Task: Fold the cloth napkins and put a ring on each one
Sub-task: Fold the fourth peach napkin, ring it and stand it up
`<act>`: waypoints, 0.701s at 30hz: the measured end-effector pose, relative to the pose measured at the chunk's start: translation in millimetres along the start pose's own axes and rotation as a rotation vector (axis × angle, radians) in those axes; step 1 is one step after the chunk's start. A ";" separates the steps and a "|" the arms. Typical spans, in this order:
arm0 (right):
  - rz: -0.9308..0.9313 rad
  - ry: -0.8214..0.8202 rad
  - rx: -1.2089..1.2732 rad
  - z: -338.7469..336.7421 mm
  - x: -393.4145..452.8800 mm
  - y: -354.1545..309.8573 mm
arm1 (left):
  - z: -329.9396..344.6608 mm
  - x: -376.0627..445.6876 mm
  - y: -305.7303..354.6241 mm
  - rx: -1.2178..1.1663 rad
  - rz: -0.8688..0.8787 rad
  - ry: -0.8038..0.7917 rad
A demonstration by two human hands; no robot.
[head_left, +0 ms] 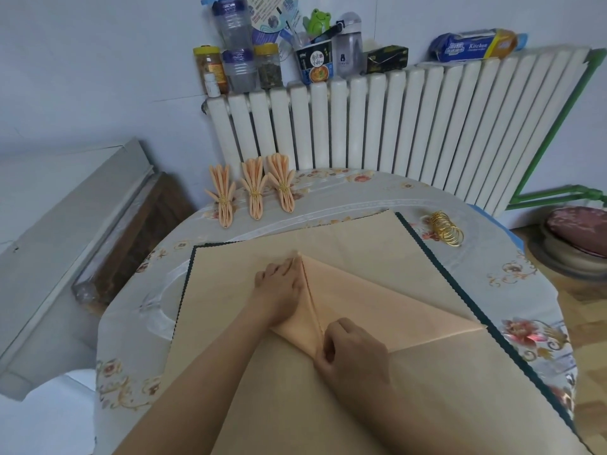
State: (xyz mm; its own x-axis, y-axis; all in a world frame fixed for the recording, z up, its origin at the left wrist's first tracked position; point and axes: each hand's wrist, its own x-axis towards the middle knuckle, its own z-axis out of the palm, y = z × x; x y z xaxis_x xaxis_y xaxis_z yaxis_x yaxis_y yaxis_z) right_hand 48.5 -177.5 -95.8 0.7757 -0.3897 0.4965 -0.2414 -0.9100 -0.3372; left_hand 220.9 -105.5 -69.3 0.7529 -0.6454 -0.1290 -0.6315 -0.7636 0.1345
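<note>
1. The left hand (279, 284) lies flat, fingers straight and pressed together, holding down the peach napkin (361, 310) near its upper point.
2. The right hand (353, 351) curls its fingers, pinching the napkin's lower corner into a ridge.
3. The napkin is smooth woven cloth folded into a long triangle, lying on a tan mat (345, 234) with a dark zigzag edge.
4. Thin gold rings (445, 228) sit heaped just beside the mat.
5. Three pleated, ringed napkins (253, 192) lie on the floral tablecloth (512, 274), before a ribbed white radiator (427, 126).

left hand (279, 284) flat, fingers extended, right hand (353, 351) in pinching grip
</note>
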 end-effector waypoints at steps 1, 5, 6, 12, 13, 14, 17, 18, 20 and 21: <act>-0.012 -0.004 0.005 0.2 -0.3 0.5 | 1.8 1.0 0.9 -0.007 -0.010 -0.002; -0.056 -0.010 0.020 0.9 -1.2 2.7 | 8.9 4.9 3.3 -0.021 -0.043 0.006; -0.066 -0.013 0.023 1.6 -1.1 3.0 | 10.0 6.0 3.2 -0.016 -0.048 -0.002; -0.086 -0.045 0.017 -1.1 0.0 2.8 | 4.7 -5.3 10.9 0.008 0.009 0.190; -0.080 -0.057 0.012 -3.5 0.5 2.4 | 5.5 -15.8 15.9 -0.082 0.063 0.315; -0.073 -0.072 0.006 -5.1 0.4 1.9 | 7.2 -28.8 20.5 -0.220 0.111 0.392; -0.048 -0.099 0.045 -8.7 -0.4 0.4 | 12.1 -74.7 31.0 -0.507 0.259 0.257; -0.033 -0.110 0.056 -10.2 -1.9 0.4 | 13.0 -88.1 32.8 -0.499 0.288 0.193; -0.017 -0.151 0.078 -16.5 -6.4 0.8 | 14.5 -103.5 31.1 -0.454 0.349 0.164; -0.021 -0.166 0.103 -17.4 -7.6 3.0 | 15.0 -106.9 31.1 -0.444 0.367 0.156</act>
State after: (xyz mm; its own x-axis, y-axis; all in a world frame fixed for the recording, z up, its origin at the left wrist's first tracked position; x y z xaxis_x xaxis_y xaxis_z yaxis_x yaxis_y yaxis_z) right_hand 31.7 -179.7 -86.6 0.8675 -0.3346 0.3682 -0.1702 -0.8950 -0.4123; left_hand 118.0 -60.5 -66.1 0.5393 -0.8296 0.1448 -0.7430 -0.3878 0.5455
